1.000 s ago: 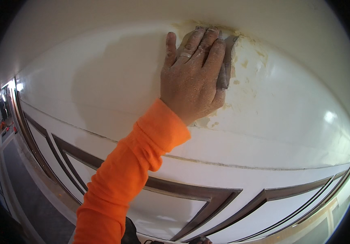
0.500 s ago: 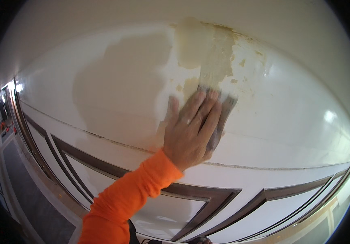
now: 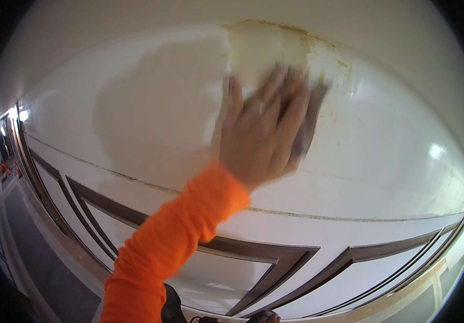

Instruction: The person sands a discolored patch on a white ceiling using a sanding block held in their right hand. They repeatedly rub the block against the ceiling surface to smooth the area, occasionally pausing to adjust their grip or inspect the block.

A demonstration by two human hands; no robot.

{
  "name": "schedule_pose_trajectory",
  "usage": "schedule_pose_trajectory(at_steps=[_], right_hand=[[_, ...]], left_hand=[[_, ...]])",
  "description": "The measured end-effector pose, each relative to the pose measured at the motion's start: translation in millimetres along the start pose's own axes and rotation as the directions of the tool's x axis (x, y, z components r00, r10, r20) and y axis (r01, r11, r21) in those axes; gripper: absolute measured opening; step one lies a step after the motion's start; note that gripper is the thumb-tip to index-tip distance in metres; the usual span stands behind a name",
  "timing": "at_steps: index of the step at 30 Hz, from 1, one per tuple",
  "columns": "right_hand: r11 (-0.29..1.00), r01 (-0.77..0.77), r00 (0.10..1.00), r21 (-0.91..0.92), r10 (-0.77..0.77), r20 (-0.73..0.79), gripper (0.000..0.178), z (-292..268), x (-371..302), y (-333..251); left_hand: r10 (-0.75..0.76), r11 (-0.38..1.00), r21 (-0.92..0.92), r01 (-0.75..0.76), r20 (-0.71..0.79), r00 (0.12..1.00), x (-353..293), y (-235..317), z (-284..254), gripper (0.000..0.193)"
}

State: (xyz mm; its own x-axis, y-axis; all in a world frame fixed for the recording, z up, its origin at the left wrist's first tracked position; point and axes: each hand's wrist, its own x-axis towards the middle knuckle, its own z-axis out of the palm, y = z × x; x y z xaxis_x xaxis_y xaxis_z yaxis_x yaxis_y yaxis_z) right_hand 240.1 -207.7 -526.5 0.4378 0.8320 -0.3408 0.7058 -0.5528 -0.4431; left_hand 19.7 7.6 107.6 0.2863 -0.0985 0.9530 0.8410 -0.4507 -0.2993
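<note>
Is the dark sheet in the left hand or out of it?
In: the dark sheet sticks out from under the left hand, on its right side. Folded or flat, I cannot tell: blurred.

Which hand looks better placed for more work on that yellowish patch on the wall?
Left, I'd say. The left hand is up at the lower part of the yellowish patch, with a dark sheet under its fingers. The right hand cannot be clearly made out.
</note>
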Motion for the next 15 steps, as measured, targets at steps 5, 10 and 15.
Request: schedule_pose_trajectory(at_steps=[5,10,15], right_hand=[[0.996,0.088,0.996,0.030,-0.087,-0.025,0.071,-0.3,2.5,-0.1],[0.999,0.004,1.000,-0.033,-0.005,-0.022,0.077,24.4,17.3,21.6],[0.999,0.035,0.995,0.017,-0.036,0.088,0.081,-20.0,-13.9,-7.1]], left_hand=[[-0.059,0.998,0.021,0.058,0.069,0.996,-27.4,5.9,-9.8,0.061],[-0.018,1.000,-0.013,0.019,0.067,0.998,-37.8,3.0,1.4,0.069],[-0.041,0.999,0.031,0.038,0.074,0.996,-15.7,3.7,-1.9,0.064]])
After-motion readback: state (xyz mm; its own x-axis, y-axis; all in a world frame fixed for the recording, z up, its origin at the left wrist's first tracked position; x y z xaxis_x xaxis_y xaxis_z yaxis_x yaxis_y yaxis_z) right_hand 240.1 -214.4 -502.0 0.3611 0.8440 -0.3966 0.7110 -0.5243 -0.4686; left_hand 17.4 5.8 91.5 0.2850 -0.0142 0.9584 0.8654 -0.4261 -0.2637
